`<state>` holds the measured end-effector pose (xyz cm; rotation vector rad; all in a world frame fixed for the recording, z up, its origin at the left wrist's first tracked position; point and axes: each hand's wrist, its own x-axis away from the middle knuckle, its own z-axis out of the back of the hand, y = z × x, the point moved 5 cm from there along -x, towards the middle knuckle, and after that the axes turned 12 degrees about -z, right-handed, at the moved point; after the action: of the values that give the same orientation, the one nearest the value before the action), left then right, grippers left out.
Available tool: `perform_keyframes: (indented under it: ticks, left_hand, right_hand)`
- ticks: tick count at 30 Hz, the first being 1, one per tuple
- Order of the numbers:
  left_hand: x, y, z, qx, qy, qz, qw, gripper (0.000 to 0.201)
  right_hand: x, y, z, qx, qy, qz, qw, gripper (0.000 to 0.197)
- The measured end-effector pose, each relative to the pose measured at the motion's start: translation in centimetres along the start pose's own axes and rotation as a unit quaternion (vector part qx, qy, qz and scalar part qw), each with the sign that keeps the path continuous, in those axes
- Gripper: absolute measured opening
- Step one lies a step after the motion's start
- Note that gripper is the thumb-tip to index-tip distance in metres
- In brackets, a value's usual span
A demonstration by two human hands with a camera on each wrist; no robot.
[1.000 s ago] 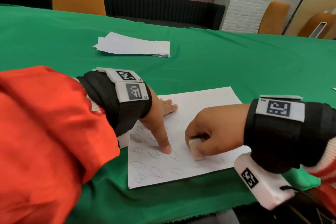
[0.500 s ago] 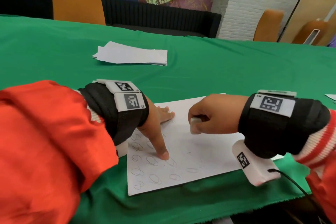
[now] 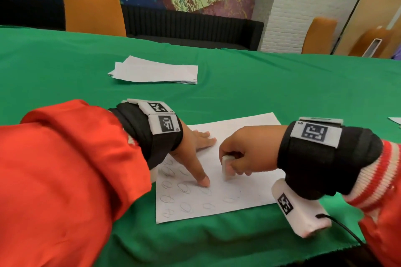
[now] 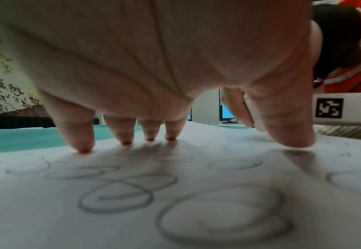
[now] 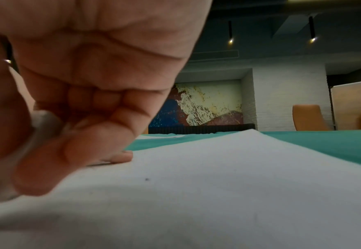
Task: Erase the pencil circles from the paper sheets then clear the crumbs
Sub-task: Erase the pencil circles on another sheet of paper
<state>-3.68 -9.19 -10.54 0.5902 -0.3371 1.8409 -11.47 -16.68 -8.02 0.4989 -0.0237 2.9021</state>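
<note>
A white paper sheet (image 3: 249, 136) lies on the green cloth near the front edge. Pencil circles (image 3: 184, 187) cover its left part; its right part is mostly bare, with faint traces. My left hand (image 3: 195, 154) presses the sheet flat with spread straight fingers, thumb tip (image 3: 204, 182) down among the circles. From the left wrist view the fingertips (image 4: 83, 148) touch the paper (image 4: 196, 219). My right hand (image 3: 245, 154) grips a white eraser (image 3: 226, 167), its lower end on the sheet just right of the left thumb. In the right wrist view the eraser (image 5: 41, 128) shows between thumb and curled fingers.
A stack of white sheets (image 3: 154, 71) lies farther back on the green table (image 3: 282, 84). Another paper corner (image 3: 396, 119) shows at the right edge. Orange chairs (image 3: 93, 11) stand behind the table. A cable (image 3: 345, 230) trails from the right wrist camera.
My right hand rubbed the eraser from the sheet's lower middle up towards its far part and now down again beside the left thumb. The left hand stays pressing the sheet.
</note>
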Motion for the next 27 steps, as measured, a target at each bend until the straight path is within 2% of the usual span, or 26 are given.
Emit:
perform_keyframes:
  ticks: [5, 10, 14, 19, 24, 27]
  left_hand:
    - [-0.3, 0.0, -0.3, -0.009, -0.009, 0.007, 1.000, 0.112]
    - [-0.3, 0.0, -0.3, -0.006, -0.017, 0.003, 1.000, 0.112]
    - [-0.2, 0.0, -0.3, -0.001, -0.009, 0.002, 1.000, 0.113]
    - [0.0, 0.1, -0.4, -0.001, -0.010, 0.002, 1.000, 0.111]
    - [0.1, 0.2, -0.3, -0.009, -0.005, 0.007, 1.000, 0.110]
    - [0.1, 0.2, -0.3, -0.005, -0.005, 0.003, 1.000, 0.110]
  right_hand:
    - [-0.4, -0.6, -0.5, 0.019, 0.004, 0.007, 1.000, 0.016]
    - [0.5, -1.7, -1.1, 0.041, -0.016, 0.062, 0.997, 0.009]
    - [-0.3, -1.2, -0.6, 0.031, 0.006, 0.019, 0.999, 0.019]
    - [0.2, -2.1, -1.1, 0.041, -0.008, 0.046, 0.998, 0.018]
    - [-0.3, -1.3, -0.3, 0.023, 0.008, 0.000, 1.000, 0.009]
    - [0.2, -2.2, -0.9, 0.040, -0.007, 0.028, 0.999, 0.014]
